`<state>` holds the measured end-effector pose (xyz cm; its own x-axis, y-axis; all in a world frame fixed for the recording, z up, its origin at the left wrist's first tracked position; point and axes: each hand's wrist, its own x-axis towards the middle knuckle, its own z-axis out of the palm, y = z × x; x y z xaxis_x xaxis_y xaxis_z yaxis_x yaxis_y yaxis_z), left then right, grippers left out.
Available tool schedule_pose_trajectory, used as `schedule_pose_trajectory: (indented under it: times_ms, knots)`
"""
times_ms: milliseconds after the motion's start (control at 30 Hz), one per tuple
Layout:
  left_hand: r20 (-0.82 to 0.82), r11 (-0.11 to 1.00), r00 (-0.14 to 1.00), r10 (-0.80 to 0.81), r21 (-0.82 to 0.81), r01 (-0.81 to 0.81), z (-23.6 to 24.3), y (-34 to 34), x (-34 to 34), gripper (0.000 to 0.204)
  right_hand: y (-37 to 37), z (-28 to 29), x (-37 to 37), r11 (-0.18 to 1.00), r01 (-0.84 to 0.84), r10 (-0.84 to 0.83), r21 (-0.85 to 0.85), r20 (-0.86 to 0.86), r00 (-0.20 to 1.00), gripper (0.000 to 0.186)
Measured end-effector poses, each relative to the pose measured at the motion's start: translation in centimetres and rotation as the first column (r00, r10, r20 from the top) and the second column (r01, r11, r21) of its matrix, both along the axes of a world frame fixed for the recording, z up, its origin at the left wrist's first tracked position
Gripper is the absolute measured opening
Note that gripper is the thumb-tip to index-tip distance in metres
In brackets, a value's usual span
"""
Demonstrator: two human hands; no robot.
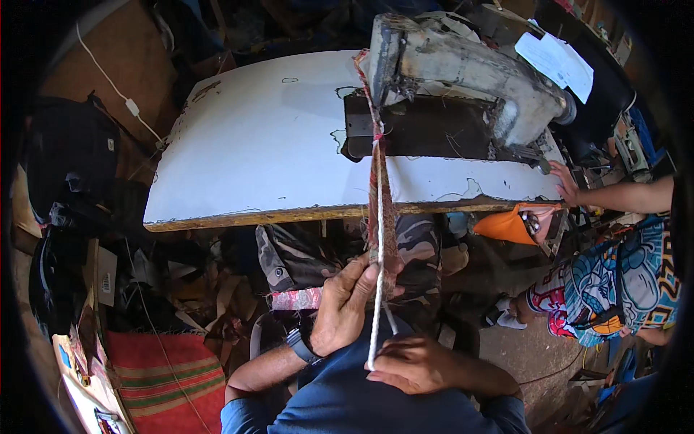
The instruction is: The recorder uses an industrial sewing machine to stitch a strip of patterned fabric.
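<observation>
A worn industrial sewing machine (452,61) stands on a white tabletop (267,145). From under its needle end, a frayed reddish-brown fabric strip (376,192) runs toward me over the table's front edge. Alongside the strip lies a white cord (377,304), pulled taut. My left hand (343,296), with a dark watch on its wrist, is closed on the strip below the edge, thumb on top beside the cord. Closer to my body, my right hand (412,363) pinches the cord's near end. A thin grey strand (390,318) also runs to my right hand.
At the right, another person's hand (567,182) rests on the table edge, above an orange pouch (502,226). That person wears colourful patterned clothing (607,286). A red striped cloth (163,376) lies at lower left, below a black bag (69,148). Papers (557,61) lie behind the machine.
</observation>
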<state>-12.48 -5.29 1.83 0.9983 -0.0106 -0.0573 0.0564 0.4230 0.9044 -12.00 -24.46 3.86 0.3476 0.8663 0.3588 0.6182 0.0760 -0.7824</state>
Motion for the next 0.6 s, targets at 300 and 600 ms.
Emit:
schedule_pose_trajectory:
  times_ms: [300,600]
  knots:
    - [0.121,0.974,0.978,0.17,0.13,-0.185,-0.9,-2.3,-0.8,0.013,-4.2,-3.4,7.5,0.934,0.298,-0.292,-0.197,0.058,0.955,0.019]
    - [0.137,0.857,0.99,0.016,0.509,-0.084,-1.3,-2.8,-0.3,0.008,2.0,0.3,13.1,0.986,0.163,-0.154,0.018,0.447,0.881,0.041]
